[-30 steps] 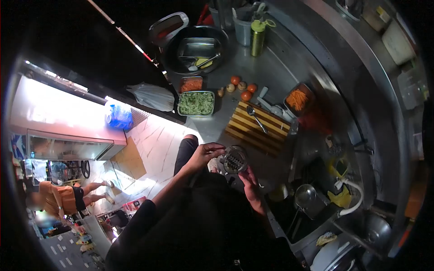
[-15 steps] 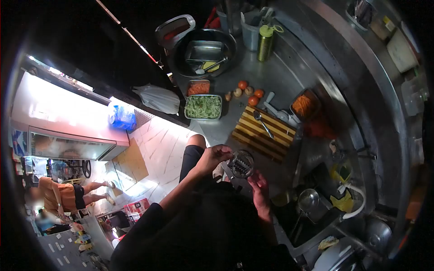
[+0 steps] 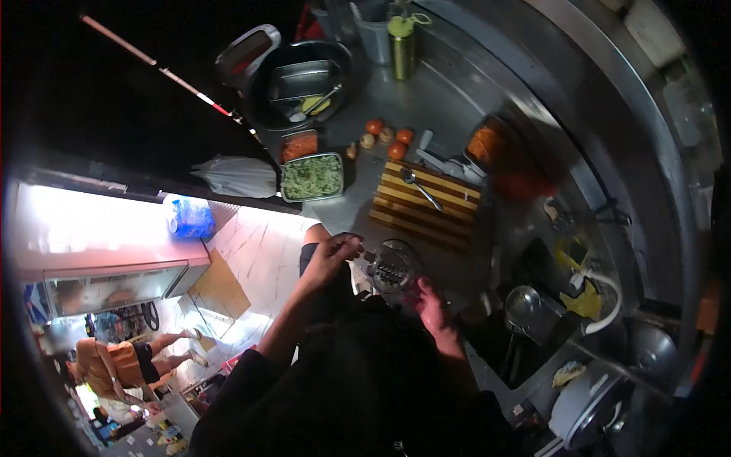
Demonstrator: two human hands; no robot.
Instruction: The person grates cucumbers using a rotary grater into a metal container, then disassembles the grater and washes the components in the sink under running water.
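Observation:
My left hand (image 3: 335, 256) is closed in a pinch at the left side of a clear round container (image 3: 394, 266) with rows of dark, toothed-looking metal pieces inside. The container is up in front of my body, short of the counter edge. On its lower right, my right hand (image 3: 437, 311) has its fingers apart, fingertips right by the rim and a little blurred. Beyond it lies a striped wooden cutting board (image 3: 396, 202) with a metal spoon (image 3: 421, 189) on top.
Trays of shredded green vegetable (image 3: 311, 177) and orange-red shreds (image 3: 299, 145) stand left of several tomatoes (image 3: 397, 150). A large dark bowl (image 3: 343, 72) and a green bottle (image 3: 402, 49) are behind. At right are a container of orange shreds (image 3: 485, 145) and a sink with a strainer (image 3: 524, 305). A person (image 3: 114, 365) stands far left.
My view has shifted, so the counter things appear further left. Both hands and the clear container stay together in front of me. The person at far left has leaned toward the counter there.

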